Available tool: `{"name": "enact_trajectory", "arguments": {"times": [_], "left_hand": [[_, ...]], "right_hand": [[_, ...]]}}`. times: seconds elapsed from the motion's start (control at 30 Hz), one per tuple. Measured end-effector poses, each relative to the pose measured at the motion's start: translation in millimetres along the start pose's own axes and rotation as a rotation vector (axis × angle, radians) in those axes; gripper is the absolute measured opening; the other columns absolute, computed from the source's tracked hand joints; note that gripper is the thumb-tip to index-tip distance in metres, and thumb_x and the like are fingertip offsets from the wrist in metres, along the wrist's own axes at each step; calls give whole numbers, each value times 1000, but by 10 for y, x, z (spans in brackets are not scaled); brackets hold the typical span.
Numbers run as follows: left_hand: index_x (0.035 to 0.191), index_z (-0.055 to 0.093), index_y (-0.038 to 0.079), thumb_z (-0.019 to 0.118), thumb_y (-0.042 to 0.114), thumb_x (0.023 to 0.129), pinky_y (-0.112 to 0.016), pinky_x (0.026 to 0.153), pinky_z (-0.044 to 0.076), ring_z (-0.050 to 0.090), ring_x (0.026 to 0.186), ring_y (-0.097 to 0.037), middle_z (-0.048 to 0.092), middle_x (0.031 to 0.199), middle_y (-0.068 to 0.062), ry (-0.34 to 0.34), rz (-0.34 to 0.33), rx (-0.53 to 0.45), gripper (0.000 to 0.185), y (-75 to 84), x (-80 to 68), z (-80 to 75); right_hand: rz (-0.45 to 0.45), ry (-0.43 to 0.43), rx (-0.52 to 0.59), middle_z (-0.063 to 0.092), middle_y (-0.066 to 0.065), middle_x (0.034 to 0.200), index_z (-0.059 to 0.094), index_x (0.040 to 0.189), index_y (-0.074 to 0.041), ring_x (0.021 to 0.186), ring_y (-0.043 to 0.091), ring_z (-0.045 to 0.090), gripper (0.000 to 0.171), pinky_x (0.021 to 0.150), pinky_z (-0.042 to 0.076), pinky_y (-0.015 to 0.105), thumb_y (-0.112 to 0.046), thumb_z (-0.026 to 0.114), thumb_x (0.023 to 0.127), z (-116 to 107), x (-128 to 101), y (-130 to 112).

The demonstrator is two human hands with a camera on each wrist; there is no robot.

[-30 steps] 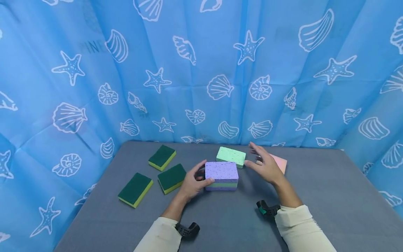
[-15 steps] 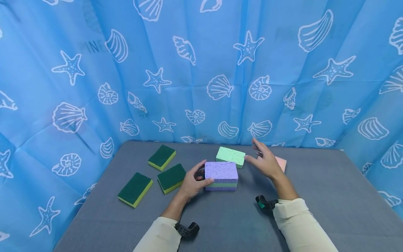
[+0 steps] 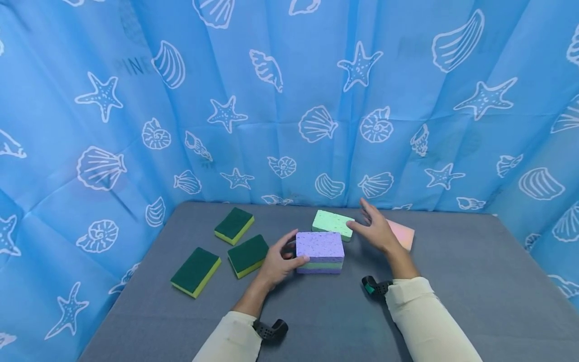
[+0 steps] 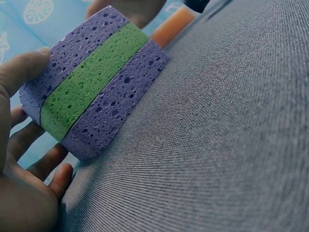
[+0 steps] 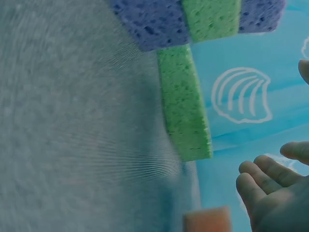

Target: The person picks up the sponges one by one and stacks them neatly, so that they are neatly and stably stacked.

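Stack of three sponges (image 3: 319,252) stands mid-table: purple on top, green between, purple beneath, edges roughly flush in the left wrist view (image 4: 94,82). Judged from this, three pieces are already piled; two soft sponges remain loose, so the stacking looks a little past halfway.

Left hand (image 3: 277,262) grips the stack's left end, thumb along the near side and fingers curled round the far side. Right hand (image 3: 377,232) hangs spread and empty, fingers relaxed, between the loose green sponge (image 3: 332,223) and the pink sponge (image 3: 400,234); it is just beside both, and whether it touches either cannot be told. The right wrist view shows the fingers (image 5: 260,186) loosely open with nothing in them.

Loose green sponge lies just behind the stack, near the table's back edge and the blue shell-print curtain (image 3: 289,100), so there is little room beyond it. Pink sponge lies to its right.

Three green-and-yellow scouring pads (image 3: 246,255) lie apart on the left. Grey table (image 3: 475,281) has open surface to the right and in front of the stack.
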State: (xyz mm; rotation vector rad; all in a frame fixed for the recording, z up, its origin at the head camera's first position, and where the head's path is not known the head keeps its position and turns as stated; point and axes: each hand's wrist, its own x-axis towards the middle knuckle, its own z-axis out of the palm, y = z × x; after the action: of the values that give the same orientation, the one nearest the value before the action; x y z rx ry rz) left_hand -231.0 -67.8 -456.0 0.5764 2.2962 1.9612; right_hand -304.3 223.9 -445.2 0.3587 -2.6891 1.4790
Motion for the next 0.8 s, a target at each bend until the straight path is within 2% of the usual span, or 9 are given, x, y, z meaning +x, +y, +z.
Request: {"name": "enact_trajectory", "arguments": {"times": [0.13,0.33,0.6,0.8], "left_hand": [[147,37,0,70,5,87,-60,99,33,42,124,-41,44,140,-24,-3,5,-4,69,15,-1,3],[147,36,0,70,5,88,-60,99,33,41,125,-41,43,140,-24,-11,-3,-8,69,20,-1,8],[147,37,1,71,6,87,-60,99,33,41,125,-40,43,141,-23,-11,-12,-18,69,10,8,1],[147,37,2,71,6,88,-59,100,32,41,126,-40,43,142,-22,-9,-20,-20,69,3,10,-8]], "right_hand": [[30,-39,0,8,23,157,7,155,-4,137,45,23,93,104,29,58,-37,66,91,32,31,47],[28,-67,-14,9,27,155,7,154,1,136,48,22,95,104,28,58,-38,67,90,66,55,114],[-4,-85,-259,21,36,148,18,149,10,135,51,20,97,103,24,63,-38,72,85,143,101,150],[-24,-137,-327,24,37,146,19,146,15,134,51,22,91,105,23,60,-28,72,86,194,135,141]]}}
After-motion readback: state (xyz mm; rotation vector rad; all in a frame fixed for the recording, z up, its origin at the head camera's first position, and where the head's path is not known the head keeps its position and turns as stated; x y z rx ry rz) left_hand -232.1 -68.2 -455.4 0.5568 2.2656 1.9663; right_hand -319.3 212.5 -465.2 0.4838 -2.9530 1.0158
